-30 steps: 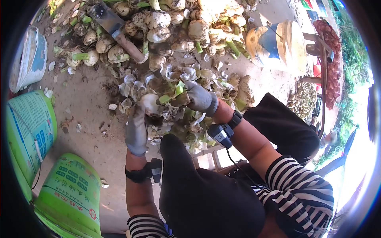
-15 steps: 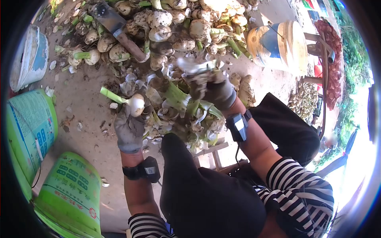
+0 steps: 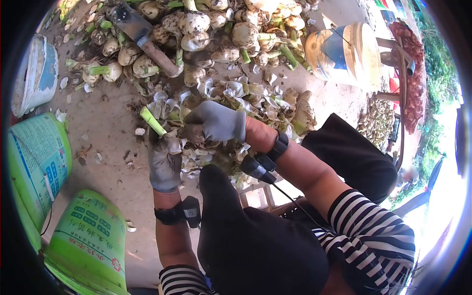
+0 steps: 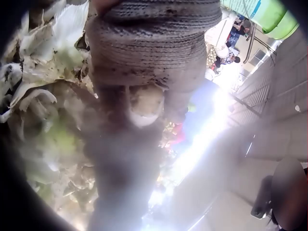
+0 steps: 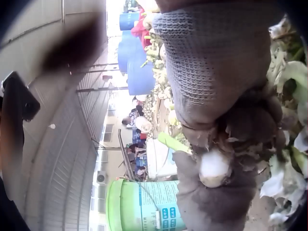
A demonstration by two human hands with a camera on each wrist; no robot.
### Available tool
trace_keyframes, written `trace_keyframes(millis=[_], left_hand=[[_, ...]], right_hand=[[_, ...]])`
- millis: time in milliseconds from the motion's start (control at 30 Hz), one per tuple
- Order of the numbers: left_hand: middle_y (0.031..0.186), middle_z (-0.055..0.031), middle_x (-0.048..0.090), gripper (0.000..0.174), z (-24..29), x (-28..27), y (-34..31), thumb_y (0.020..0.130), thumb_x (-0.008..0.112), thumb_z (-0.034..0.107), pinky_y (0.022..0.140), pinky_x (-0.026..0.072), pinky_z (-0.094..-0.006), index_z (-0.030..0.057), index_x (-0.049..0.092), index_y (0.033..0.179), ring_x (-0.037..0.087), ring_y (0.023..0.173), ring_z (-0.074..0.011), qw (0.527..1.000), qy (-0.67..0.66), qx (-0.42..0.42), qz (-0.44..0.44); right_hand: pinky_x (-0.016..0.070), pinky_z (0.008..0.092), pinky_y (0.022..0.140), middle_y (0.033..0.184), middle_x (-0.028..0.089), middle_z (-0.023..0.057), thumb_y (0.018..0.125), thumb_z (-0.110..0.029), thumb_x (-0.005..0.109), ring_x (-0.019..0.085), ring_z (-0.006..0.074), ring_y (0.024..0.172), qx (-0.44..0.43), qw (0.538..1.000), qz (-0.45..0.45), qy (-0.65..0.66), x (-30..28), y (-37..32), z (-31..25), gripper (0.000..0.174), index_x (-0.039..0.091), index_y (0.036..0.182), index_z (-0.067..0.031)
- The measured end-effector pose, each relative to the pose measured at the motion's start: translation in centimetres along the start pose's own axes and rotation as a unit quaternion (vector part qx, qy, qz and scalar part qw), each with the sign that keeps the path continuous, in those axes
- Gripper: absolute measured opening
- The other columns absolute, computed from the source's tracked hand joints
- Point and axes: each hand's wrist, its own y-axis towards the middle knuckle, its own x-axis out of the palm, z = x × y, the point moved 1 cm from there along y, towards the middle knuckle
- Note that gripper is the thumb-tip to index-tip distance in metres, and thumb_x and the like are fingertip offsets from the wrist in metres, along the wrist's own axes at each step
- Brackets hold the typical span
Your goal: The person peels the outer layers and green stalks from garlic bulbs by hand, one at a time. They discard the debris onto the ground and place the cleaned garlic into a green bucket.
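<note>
Low over a heap of peelings, the left hand (image 3: 165, 168) in a dirty grey glove grips a white bulb (image 5: 214, 168), whose cut green stem (image 3: 153, 121) points up and left. The gloved right hand (image 3: 219, 121) is against the same bulb from the other side, fingers curled at its dry outer skin. In the left wrist view a pale part of the bulb (image 4: 145, 103) shows between the left glove's fingers. Most of the bulb is hidden by the gloves in the head view.
Unpeeled bulbs (image 3: 194, 24) lie piled beyond the hands, with a wooden-handled cleaver (image 3: 158, 56) on them. Loose peelings (image 3: 236, 91) cover the ground nearby. Green buckets (image 3: 86, 236) stand at left, a white-blue bucket (image 3: 42, 73) further up, and a yellowish bucket (image 3: 361, 56) at right.
The right hand first moved away up and right with loose skin, then came back to the bulb without it. The left hand turned the bulb stem-outward and now holds it closer to the right hand.
</note>
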Motion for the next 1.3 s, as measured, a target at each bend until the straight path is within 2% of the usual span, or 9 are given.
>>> trace_keyframes(millis=[233,267,333,500,833,1000,1200,1267,1300], left_hand=[[0.112,-0.0127,0.054,0.031,0.7,0.5,1.3,0.084,0.055,0.009,0.089,0.0436,-0.0347,-0.0013,0.047,0.112,0.055,0.1,-0.0221,0.999,-0.014,-0.011,0.049],[0.109,-0.0116,0.056,0.026,0.7,0.6,1.4,0.084,0.055,0.008,0.088,0.0449,-0.0335,-0.0019,0.049,0.107,0.056,0.097,-0.0211,0.998,0.013,-0.012,0.052],[0.106,-0.0107,0.057,0.023,1.1,1.8,1.3,0.083,0.056,0.007,0.085,0.0459,-0.032,-0.0012,0.051,0.104,0.057,0.094,-0.0198,0.997,0.053,0.014,0.058],[0.107,-0.0107,0.056,0.023,0.4,0.0,0.8,0.085,0.051,0.006,0.085,0.0459,-0.0332,0.0013,0.049,0.107,0.057,0.096,-0.0206,0.951,0.286,0.09,0.081],[0.107,-0.0165,0.056,0.025,2.0,-0.4,-0.1,0.089,0.047,0.014,0.089,0.0443,-0.0419,-0.001,0.048,0.11,0.055,0.1,-0.0294,0.993,-0.023,0.076,0.085],[0.109,-0.0173,0.054,0.028,1.6,0.2,0.5,0.09,0.046,0.014,0.09,0.0433,-0.0384,-0.0031,0.046,0.112,0.054,0.101,-0.0268,0.998,0.016,0.052,0.04],[0.11,-0.0134,0.054,0.03,0.0,-1.6,1.1,0.09,0.046,0.012,0.086,0.0435,-0.0321,-0.0003,0.045,0.118,0.055,0.097,-0.0206,0.985,0.11,0.083,0.109],[0.111,-0.0117,0.055,0.031,0.2,-3.0,1.6,0.09,0.046,0.014,0.087,0.0446,-0.0344,0.0019,0.044,0.118,0.055,0.1,-0.0213,0.968,0.202,0.113,0.102],[0.108,-0.0124,0.054,0.029,1.4,-0.9,1.1,0.089,0.05,0.019,0.086,0.0472,-0.0331,0.0006,0.047,0.111,0.055,0.099,-0.0205,0.985,0.037,0.07,0.156]], right_hand=[[0.0485,0.0311,0.058,0.078,0.065,0.012,0.075,-0.025,0.066,0.063,0.0179,0.066,-0.052,0.857,-0.016,0.512,-1.7,-3.6,3.1,0.028,0.061,0.084,0.0013],[0.0485,0.0311,0.058,0.078,0.065,0.012,0.075,-0.025,0.066,0.063,0.0179,0.066,-0.053,0.857,-0.012,0.512,-1.5,-3.6,3.5,0.028,0.061,0.084,0.0013],[0.048,0.0375,0.061,0.074,0.062,0.0158,0.072,-0.022,0.063,0.062,0.028,0.065,-0.001,0.981,0.109,-0.16,-1.3,-2.7,2.4,0.025,0.061,0.085,-0.0017],[0.0468,0.0373,0.064,0.075,0.061,0.0134,0.074,-0.021,0.06,0.059,0.0323,0.07,-0.013,0.977,0.132,-0.165,0.4,-1.7,-1.5,0.019,0.062,0.086,-0.0073],[0.0494,0.0265,0.068,0.087,0.065,0.0087,0.08,-0.01,0.056,0.059,0.0092,0.074,0.085,0.973,0.178,0.115,-2.5,-1.6,4.8,0.028,0.058,0.105,0.003],[0.0452,0.0341,0.065,0.073,0.057,0.0181,0.072,-0.014,0.053,0.053,0.0298,0.065,-0.059,0.986,0.151,0.034,-0.1,-1.8,3.6,0.025,0.055,0.093,-0.0003],[0.0474,0.0291,0.073,0.093,0.063,0.0107,0.079,-0.017,0.06,0.06,0.0172,0.082,0.036,0.995,0.064,-0.072,0.9,-1.0,-2.2,0.028,0.058,0.1,0.0022],[0.0488,0.027,0.068,0.088,0.064,0.0076,0.079,-0.014,0.061,0.061,0.0147,0.076,-0.058,0.898,0.013,0.435,1.1,-1.4,-0.7,0.021,0.061,0.093,0.0012],[0.049,0.0231,0.065,0.089,0.064,0.0069,0.081,-0.01,0.059,0.061,0.0117,0.074,-0.225,0.905,0.127,0.337,0.7,-1.2,0.0,0.018,0.06,0.095,0.0008]])
